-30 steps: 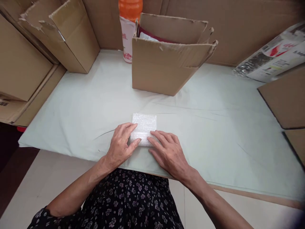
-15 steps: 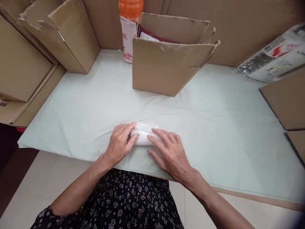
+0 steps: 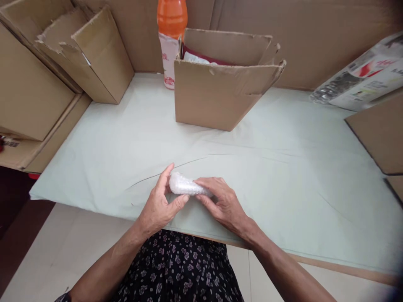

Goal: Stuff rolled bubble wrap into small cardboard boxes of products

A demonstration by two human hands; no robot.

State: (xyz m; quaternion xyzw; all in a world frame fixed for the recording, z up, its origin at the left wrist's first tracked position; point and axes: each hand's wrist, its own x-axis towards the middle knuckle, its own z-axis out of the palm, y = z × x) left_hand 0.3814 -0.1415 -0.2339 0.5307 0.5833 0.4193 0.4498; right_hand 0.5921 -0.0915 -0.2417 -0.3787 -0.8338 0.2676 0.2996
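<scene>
A small roll of bubble wrap (image 3: pixel 183 184), white and see-through, is between my two hands near the front edge of the cloth-covered table. My right hand (image 3: pixel 222 199) pinches its right part between thumb and fingers. Around the left end curls my left hand (image 3: pixel 162 203), with the thumb along the near side and the fingers behind. The roll's left end faces up a little, tilted. Whatever is wrapped inside it, if anything, cannot be made out.
An open cardboard box (image 3: pixel 212 94) with a packet inside stands beyond my hands. Behind it is a bottle with orange contents (image 3: pixel 171 21). More cardboard boxes (image 3: pixel 103 63) line the left side. Plastic-wrapped bottles (image 3: pixel 362 77) and a box (image 3: pixel 378 130) are at the right.
The bubble wrap lay flat under my fingers; now it is tilted with its left end raised. My right hand has closed round its right part, and my left hand has shifted to its end.
</scene>
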